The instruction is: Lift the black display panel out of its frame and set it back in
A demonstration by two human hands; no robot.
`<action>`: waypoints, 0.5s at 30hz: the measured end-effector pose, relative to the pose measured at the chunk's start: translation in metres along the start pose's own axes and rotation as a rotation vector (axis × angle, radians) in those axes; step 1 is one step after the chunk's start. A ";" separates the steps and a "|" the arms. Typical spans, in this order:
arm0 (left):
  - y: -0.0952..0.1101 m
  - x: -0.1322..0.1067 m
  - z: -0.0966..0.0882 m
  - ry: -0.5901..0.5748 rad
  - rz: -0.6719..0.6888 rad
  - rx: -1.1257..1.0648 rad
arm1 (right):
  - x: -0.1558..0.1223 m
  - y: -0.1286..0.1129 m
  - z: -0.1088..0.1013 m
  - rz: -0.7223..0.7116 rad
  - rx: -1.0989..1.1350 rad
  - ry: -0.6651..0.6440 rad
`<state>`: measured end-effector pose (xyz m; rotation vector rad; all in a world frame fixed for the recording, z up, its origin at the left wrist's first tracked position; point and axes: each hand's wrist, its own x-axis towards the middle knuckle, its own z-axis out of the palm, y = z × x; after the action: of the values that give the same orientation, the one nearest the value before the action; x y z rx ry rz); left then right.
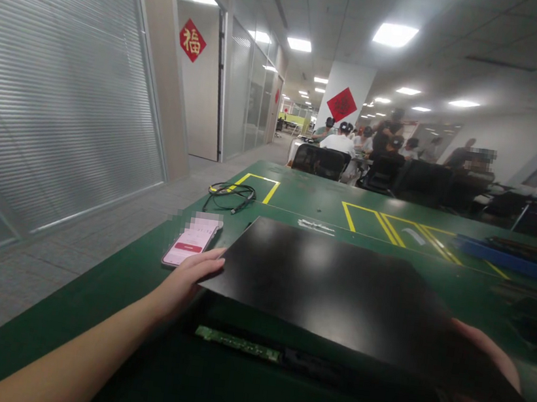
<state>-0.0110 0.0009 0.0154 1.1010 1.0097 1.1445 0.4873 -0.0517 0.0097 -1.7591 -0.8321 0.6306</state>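
Both grips pinch one large flat black glossy panel [336,289]: left hand [189,279] on its near-left corner, right hand [489,362] under its near-right edge. It hangs tilted over the green table [102,298], long axis left-right. One phone [192,240] and one coiled black cable [230,194] lie beyond.

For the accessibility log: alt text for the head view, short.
Two bare hands, left hand and right hand, hold a large black panel by its side edges, tilted above a green table. A phone and a coiled cable lie to the left; people sit at desks behind.
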 end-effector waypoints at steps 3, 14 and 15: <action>-0.007 0.006 -0.004 0.004 0.081 0.207 | 0.007 0.004 -0.009 0.119 0.149 0.089; -0.011 -0.004 -0.004 -0.177 0.357 1.021 | -0.011 -0.001 0.000 -0.061 0.670 0.553; -0.012 -0.005 -0.005 -0.214 0.372 1.042 | -0.011 -0.004 -0.001 -0.006 0.724 0.544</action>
<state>-0.0141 -0.0039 0.0026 2.2572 1.2877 0.7113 0.4799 -0.0599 0.0139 -1.1636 -0.1815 0.3490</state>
